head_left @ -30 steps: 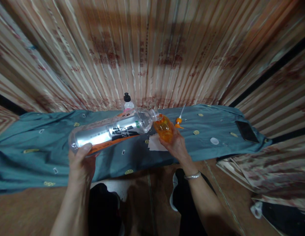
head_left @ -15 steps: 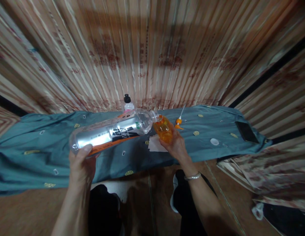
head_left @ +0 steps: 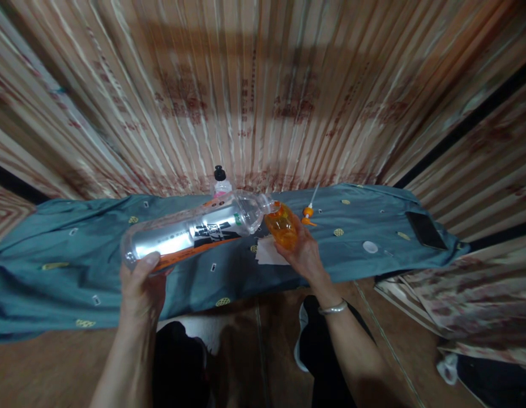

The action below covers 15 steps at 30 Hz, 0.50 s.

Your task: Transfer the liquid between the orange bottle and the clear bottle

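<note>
A large clear bottle (head_left: 182,232) with a silver, black and orange label lies tilted in the air, its mouth toward the right. My left hand (head_left: 141,286) is wrapped round its base end. My right hand (head_left: 303,252) grips a small orange bottle (head_left: 283,224), tilted with its mouth up against the mouth of the large bottle. Whether liquid passes between them is too small to tell. Behind, an orange pump top (head_left: 307,212) with a thin clear tube lies on the cloth. A white paper piece (head_left: 271,252) lies beneath the small bottle.
A green-blue cloth (head_left: 195,289) covers the long table. On it are a black-capped bottle (head_left: 221,184) at the back, a white round disc (head_left: 370,247) and a dark phone (head_left: 426,229) at the right. A patterned curtain (head_left: 254,85) hangs behind.
Both hands keep their holds and the bottles stay mouth to mouth. The view has shifted slightly, with the table a little lower in the picture.
</note>
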Motion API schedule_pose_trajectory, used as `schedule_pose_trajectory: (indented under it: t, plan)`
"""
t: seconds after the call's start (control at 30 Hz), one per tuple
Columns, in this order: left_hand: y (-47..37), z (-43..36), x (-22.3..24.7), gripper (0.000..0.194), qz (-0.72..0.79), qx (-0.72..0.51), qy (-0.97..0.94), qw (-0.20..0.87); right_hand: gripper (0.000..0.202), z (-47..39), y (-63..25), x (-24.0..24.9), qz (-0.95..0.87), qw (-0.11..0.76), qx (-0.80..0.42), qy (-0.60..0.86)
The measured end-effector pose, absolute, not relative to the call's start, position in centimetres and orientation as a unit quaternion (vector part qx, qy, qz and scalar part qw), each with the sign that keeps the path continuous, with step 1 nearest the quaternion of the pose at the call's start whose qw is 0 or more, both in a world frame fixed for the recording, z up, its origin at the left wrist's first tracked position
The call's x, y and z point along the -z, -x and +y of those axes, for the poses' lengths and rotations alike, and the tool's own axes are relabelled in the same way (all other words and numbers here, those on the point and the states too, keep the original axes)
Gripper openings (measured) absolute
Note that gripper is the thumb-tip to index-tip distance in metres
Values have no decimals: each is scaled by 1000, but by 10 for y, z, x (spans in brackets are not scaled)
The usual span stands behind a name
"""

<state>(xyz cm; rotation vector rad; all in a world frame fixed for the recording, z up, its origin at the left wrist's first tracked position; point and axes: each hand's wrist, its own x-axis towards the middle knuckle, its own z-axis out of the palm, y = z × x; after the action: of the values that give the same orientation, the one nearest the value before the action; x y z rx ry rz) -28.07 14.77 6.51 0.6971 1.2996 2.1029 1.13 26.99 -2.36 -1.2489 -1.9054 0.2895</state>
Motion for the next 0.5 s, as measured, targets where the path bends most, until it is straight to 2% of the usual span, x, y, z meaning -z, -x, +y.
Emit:
schedule_pose_trajectory:
  t: [0.2,0.5]
  plan:
    - [280,148,-65,69,473,-789,-272,283,88,271,-10,26,-756,420,-106,490]
    - [281,148,-65,66,482,-785,-273,279,89,270,-10,25,-755,419,-106,492]
